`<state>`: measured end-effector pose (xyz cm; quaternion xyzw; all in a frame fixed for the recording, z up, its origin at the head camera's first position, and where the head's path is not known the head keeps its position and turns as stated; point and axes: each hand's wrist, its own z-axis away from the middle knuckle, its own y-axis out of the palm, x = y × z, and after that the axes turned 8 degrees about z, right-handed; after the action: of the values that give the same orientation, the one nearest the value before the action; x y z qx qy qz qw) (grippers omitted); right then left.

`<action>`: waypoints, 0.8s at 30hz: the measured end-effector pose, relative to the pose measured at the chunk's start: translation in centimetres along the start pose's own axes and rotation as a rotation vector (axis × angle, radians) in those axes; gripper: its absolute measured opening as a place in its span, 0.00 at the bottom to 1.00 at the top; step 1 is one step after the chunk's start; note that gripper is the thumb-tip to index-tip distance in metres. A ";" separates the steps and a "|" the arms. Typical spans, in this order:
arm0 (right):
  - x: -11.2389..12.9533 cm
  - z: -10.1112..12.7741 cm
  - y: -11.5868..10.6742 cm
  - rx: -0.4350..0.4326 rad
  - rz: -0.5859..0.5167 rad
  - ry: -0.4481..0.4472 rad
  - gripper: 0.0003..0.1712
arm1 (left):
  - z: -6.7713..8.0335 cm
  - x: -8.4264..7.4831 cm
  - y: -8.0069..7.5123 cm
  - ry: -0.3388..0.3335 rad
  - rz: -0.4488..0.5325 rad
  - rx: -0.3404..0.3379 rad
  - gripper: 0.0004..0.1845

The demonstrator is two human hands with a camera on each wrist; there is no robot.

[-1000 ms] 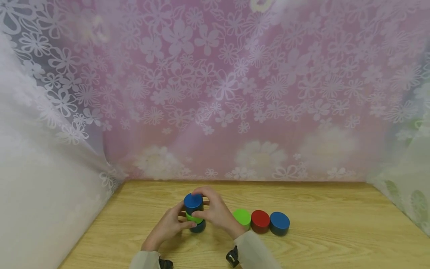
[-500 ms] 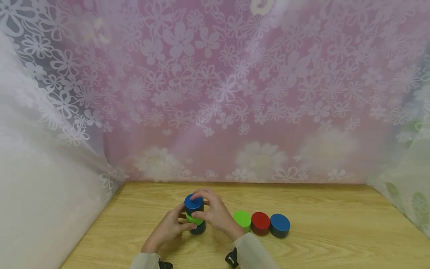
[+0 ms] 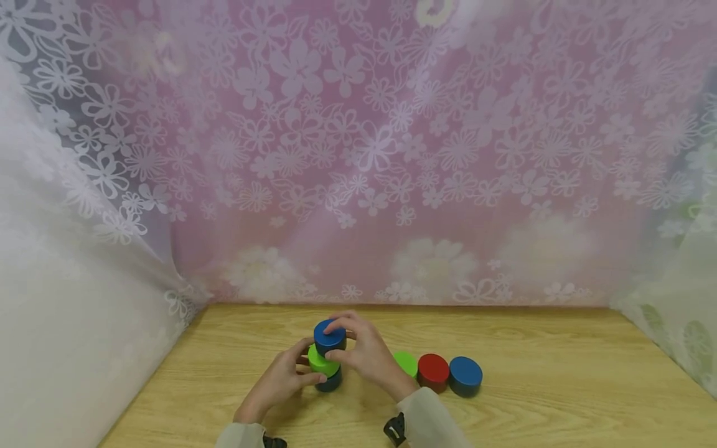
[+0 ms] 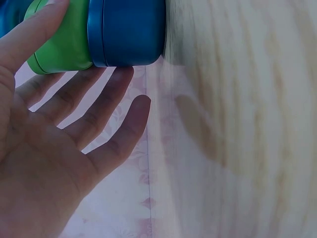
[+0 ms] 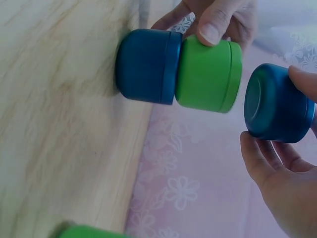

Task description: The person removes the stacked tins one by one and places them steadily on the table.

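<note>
Green container (image 3: pixel 407 363) peeks from behind right hand (image 3: pixel 366 352), beside red container (image 3: pixel 434 369)

Wearing Beige and Black

The left hand (image 3: pixel 280 376) and the right hand (image 3: pixel 370 356) are showing bare. A light beige left sleeve (image 3: pixel 239 435) is ending near one, and a matching right sleeve (image 3: pixel 435 422) is ending near the other. Both sleeves are looking plain. A small black left wrist piece (image 3: pixel 275 442) is peeking out beside its sleeve, partly cut off. A black right wrist piece (image 3: pixel 394 429) is showing more, with a little pale patch on it.
</note>
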<state>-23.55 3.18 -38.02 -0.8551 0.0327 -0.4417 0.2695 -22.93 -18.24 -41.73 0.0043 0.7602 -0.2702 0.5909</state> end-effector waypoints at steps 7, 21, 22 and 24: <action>0.2 0.6 -1.6 -0.021 0.052 -0.020 0.15 | -0.1 0.0 0.1 -0.010 -0.003 0.000 0.38; 0.0 1.6 -3.9 -0.053 0.116 -0.052 0.15 | 0.1 -0.4 0.2 -0.036 0.026 -0.005 0.40; -0.1 1.7 -4.0 -0.057 0.119 -0.051 0.15 | 0.1 -0.3 0.2 -0.036 0.024 -0.006 0.40; -0.2 1.9 -4.3 -0.068 0.121 -0.044 0.16 | 0.1 -0.3 0.2 -0.036 0.019 -0.008 0.40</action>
<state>-23.00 7.78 -36.95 -0.8698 0.0932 -0.4043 0.2671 -22.63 -17.99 -41.55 0.0043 0.7505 -0.2615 0.6069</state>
